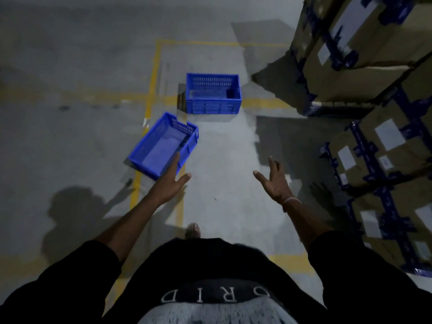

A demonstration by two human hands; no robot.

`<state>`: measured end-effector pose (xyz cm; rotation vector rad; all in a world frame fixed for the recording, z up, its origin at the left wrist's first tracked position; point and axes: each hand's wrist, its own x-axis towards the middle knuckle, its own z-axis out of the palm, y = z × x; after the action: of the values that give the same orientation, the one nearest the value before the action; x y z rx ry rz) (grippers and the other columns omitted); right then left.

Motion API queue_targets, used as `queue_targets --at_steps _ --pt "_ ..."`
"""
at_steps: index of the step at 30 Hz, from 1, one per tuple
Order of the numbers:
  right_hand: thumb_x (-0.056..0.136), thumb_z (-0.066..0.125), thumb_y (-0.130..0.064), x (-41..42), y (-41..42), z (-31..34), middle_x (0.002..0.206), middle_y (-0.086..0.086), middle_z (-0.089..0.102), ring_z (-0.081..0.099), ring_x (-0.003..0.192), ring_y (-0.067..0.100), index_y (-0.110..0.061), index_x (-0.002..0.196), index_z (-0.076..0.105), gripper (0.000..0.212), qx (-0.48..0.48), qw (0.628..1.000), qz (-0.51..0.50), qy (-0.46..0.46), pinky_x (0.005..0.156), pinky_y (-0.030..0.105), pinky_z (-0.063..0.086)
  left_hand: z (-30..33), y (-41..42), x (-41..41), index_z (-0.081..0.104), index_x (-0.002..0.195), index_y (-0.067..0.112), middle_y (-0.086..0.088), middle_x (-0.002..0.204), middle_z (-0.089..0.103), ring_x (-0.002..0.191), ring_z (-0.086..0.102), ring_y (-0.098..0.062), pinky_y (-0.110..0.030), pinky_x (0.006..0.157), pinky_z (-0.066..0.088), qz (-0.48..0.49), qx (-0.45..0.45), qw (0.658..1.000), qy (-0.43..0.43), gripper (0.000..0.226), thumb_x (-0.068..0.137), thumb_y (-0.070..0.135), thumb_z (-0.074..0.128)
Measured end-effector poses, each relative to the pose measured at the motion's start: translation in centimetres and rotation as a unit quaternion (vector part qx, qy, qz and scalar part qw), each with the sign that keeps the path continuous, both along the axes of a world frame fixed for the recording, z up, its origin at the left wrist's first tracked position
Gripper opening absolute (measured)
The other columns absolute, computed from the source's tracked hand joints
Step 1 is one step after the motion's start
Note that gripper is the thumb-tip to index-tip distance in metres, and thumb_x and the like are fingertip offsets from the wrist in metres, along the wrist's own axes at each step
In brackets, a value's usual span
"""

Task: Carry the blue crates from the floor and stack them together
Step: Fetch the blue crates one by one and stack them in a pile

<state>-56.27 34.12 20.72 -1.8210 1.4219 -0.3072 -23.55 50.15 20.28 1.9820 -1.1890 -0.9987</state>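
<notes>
Left hand (170,181): spread wide, fingers extended, thumb splayed to the right, holding nothing. Its fingertips overlap the near right corner of the nearer blue crate (161,146) in the view; whether they touch the rim cannot be told. Right hand (274,181): also spread wide, palm turned inward, fingers apart, empty, above bare floor well to the right of that crate. A thin pale band (292,201) sits at the right wrist. Both forearms are bare and reach forward from black sleeves.

Nearer blue crate: on the floor (222,160), turned at an angle, open side up, nothing inside, perforated walls. It lies over a yellow floor line (149,94).

Farther blue crate (213,94): on the floor beyond the first, squared to the view, open side up, just apart from the nearer one, corner close to corner. The two are not stacked. A small dark patch shows in its far right inner corner; too unclear to identify.

Right side: stacked cardboard boxes (374,66) with blue strapping and white labels, rising along the edge of the frame.

Bottom: black shirt with pale lettering, one foot (192,230) visible on the floor below the hands. The person's shadow falls on the floor to the left.
</notes>
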Motion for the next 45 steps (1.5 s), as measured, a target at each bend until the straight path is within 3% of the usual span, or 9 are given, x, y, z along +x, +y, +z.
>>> queue_targets --at_steps 9,14,19,24,27,32,35,39,45 --pt "0.089 0.059 -0.057 9.9 -18.4 0.1 0.159 0.005 0.019 0.027 0.145 0.025 -0.016 0.155 0.021 0.087 0.019 0.999 -0.034 0.003 0.117 0.037 0.025 -1.4 -19.7 11.6 0.002 0.161 0.04 0.021 0.161 0.015 0.153 0.025 -0.018 -0.049 0.119 0.035 -0.019 0.044 0.999 0.005 0.1 0.082 0.077 0.052" --pt "0.091 0.059 -0.054 13.9 -31.5 -1.8 0.159 0.007 0.02 0.027 0.145 0.026 -0.015 0.155 0.021 0.085 0.016 1.0 -0.023 0.003 0.114 0.034 0.024 -2.6 -31.6 14.8 0.005 0.163 0.034 0.013 0.162 0.023 0.15 0.033 -0.025 -0.042 0.113 0.039 -0.003 0.046 0.999 0.005 0.084 0.099 0.046 0.059" --pt "0.089 0.062 -0.053 17.3 -43.9 -1.8 0.156 0.009 0.025 0.03 0.143 0.026 -0.012 0.154 0.025 0.085 0.034 0.999 -0.019 0.006 0.111 0.028 0.024 -1.5 -42.6 16.6 0.009 0.163 0.029 -0.011 0.142 0.054 0.12 0.059 -0.03 -0.044 0.102 0.048 -0.003 0.076 0.997 -0.007 0.081 0.1 0.037 0.06" --pt "0.086 0.061 -0.06 21.1 -55.4 -2.0 0.155 0.004 0.023 0.032 0.141 0.026 -0.016 0.155 0.023 0.09 0.034 0.999 0.003 0.014 0.115 0.039 0.031 -0.1 -52.8 19.7 0.011 0.163 0.022 -0.015 0.159 0.04 0.131 0.051 -0.036 -0.041 0.109 0.043 0.011 0.072 0.997 0.015 0.081 0.1 0.032 0.061" --pt "0.085 0.059 -0.064 24.1 -61.2 -2.6 0.155 0.002 0.021 0.036 0.138 0.028 -0.018 0.155 0.021 0.092 0.034 0.999 0.016 0.021 0.113 0.046 0.036 0.2 -57.9 22.2 0.011 0.163 0.019 0.019 0.157 0.023 0.137 0.045 -0.016 -0.03 0.111 0.043 0.004 0.054 0.998 0.018 0.077 0.102 0.02 0.058" --pt "0.084 0.059 -0.066 30.1 -70.2 -6.2 0.153 0.006 0.025 0.036 0.138 0.03 -0.014 0.154 0.024 0.094 0.041 0.999 0.015 0.028 0.112 0.045 0.037 -4.1 -66.7 29.8 0.007 0.163 0.028 0.01 0.169 0.011 0.154 0.019 -0.013 -0.043 0.12 0.034 -0.015 0.08 0.997 0.006 0.083 0.101 0.035 0.061" --pt "0.086 0.062 -0.06 33.8 -75.4 -9.7 0.152 0.009 0.025 0.037 0.137 0.03 -0.013 0.154 0.025 0.091 0.048 0.998 -0.003 0.039 0.112 0.042 0.036 -6.8 -72.6 33.7 0.012 0.153 0.043 0.026 0.159 0.015 0.141 0.021 0.005 -0.03 0.11 0.035 -0.036 0.06 0.998 0.005 0.073 0.102 0.027 0.061" --pt "0.087 0.061 -0.057 38.2 -81.4 -15.1 0.154 0.01 0.022 0.035 0.139 0.031 -0.014 0.155 0.023 0.089 0.081 0.995 -0.031 0.053 0.114 0.04 0.033 -12.3 -78.9 38.9 0.006 0.164 0.022 0.005 0.17 0.01 0.151 0.023 -0.013 -0.033 0.112 0.034 -0.03 0.105 0.994 0.0 0.083 0.102 0.032 0.06" --pt "0.087 0.065 -0.055 42.5 -88.5 -26.9 0.145 0.011 0.029 0.042 0.132 0.032 -0.018 0.152 0.03 0.083 0.123 0.99 -0.047 0.056 0.11 0.04 0.036 -24.3 -85.3 43.7 0.0 0.163 0.029 0.006 0.172 0.001 0.156 0.016 -0.018 -0.047 0.119 0.033 -0.055 0.132 0.99 -0.004 0.085 0.102 0.043 0.057"
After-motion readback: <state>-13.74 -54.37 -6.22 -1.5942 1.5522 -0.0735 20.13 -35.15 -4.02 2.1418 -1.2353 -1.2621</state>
